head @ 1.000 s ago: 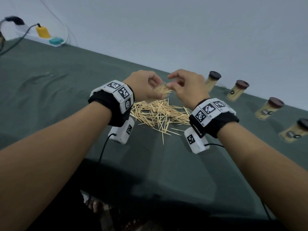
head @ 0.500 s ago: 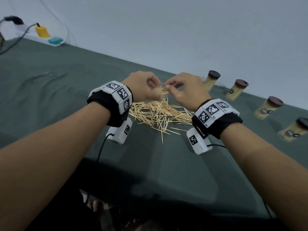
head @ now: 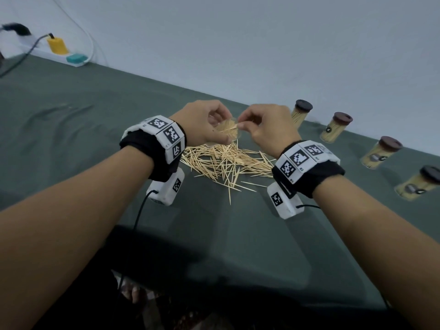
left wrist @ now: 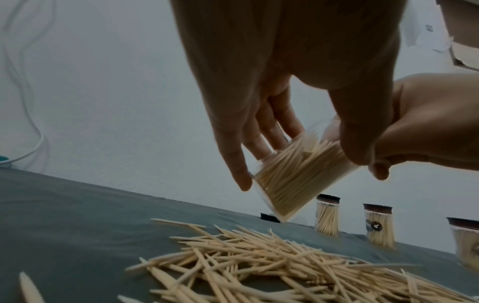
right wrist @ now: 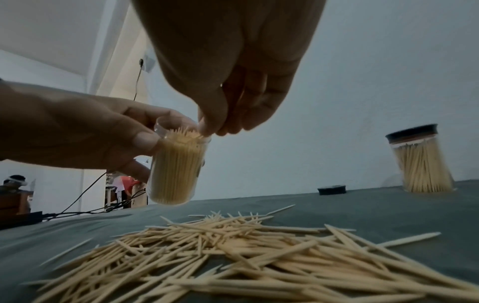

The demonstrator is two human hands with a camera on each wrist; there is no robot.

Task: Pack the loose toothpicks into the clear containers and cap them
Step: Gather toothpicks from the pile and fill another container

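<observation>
My left hand (head: 204,125) grips a clear container (right wrist: 176,170) packed with toothpicks, lifted above the table and tilted; the same container (left wrist: 293,180) shows in the left wrist view. My right hand (head: 266,129) has its thumb and fingertips (right wrist: 215,125) pinched together at the container's open mouth, touching the toothpick tips. Whether they hold a toothpick I cannot tell. A heap of loose toothpicks (head: 226,163) lies on the green cloth below both hands. A loose dark cap (right wrist: 332,189) lies on the cloth behind the heap.
Several capped, filled containers stand in a row along the back right edge (head: 301,113), (head: 335,127), (head: 381,152), (head: 416,184). A power strip with plugs (head: 59,51) sits at the far left by the wall. The green cloth (head: 71,120) covers the table.
Both hands have risen slightly and come closer together. My right fingertips have moved onto the mouth of the container held by my left hand.
</observation>
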